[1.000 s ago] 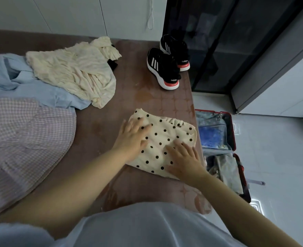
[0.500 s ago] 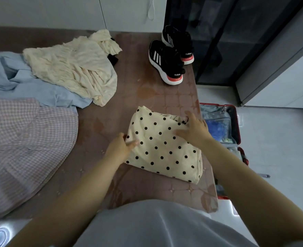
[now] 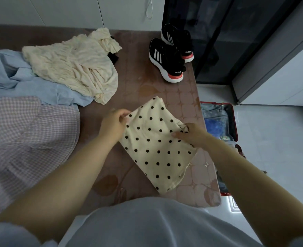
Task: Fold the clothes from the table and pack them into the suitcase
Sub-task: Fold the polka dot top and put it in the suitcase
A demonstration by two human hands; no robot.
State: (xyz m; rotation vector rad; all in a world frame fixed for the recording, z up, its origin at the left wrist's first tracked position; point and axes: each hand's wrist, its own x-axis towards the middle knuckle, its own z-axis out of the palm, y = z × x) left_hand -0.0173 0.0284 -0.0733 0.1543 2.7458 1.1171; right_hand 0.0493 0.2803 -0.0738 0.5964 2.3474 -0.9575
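A folded cream garment with black polka dots lies near the table's right edge, its near end hanging toward me. My left hand pinches its upper left edge. My right hand grips its right edge. The open red suitcase lies on the floor just right of the table, with a blue item and clear pouches inside. On the brown table lie a crumpled cream top, a light blue shirt and a pink checked garment.
A pair of black sneakers with white stripes and red heels stands at the table's far right corner. A dark glass cabinet rises behind the suitcase. Pale floor tiles lie to the right.
The polka-dot garment has been lifted and turned, now lying longer toward me. My left hand moved up to its top left edge; my right hand shifted to its right edge.
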